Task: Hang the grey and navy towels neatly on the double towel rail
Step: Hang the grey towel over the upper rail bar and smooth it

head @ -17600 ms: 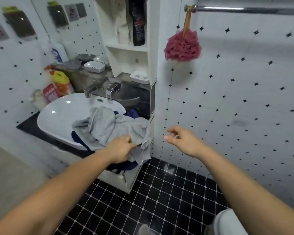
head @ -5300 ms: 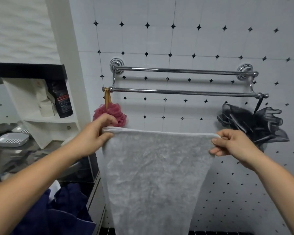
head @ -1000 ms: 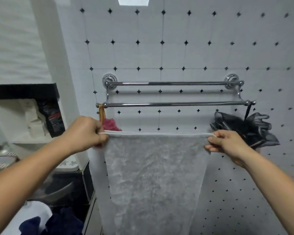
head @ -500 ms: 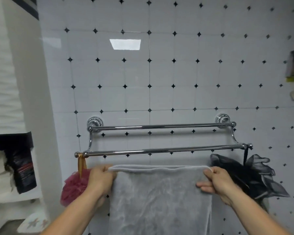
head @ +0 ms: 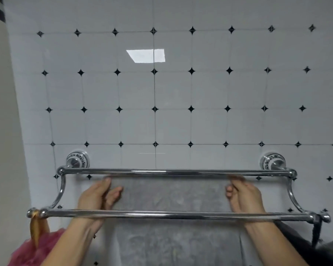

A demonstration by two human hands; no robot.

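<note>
The grey towel (head: 173, 194) is stretched flat between my hands, its top edge raised into the gap between the two bars of the chrome double towel rail (head: 173, 215). The towel's top edge sits just under the rear bar (head: 173, 171). My left hand (head: 98, 194) pinches the towel's top left corner. On the right, my right hand (head: 242, 194) grips the other top corner. Both wrists pass under the front bar. The rest of the towel hangs down below the front bar. The navy towel is out of view.
A pink bath puff (head: 33, 248) hangs by an orange loop from the front bar's left end. A black bath puff (head: 315, 248) hangs from its right end. White wall tiles with black diamonds (head: 154, 108) lie behind the rail.
Both hands have lifted the grey towel's top edge from below the front bar up between the two bars. The view has tilted upward and moved closer to the wall.
</note>
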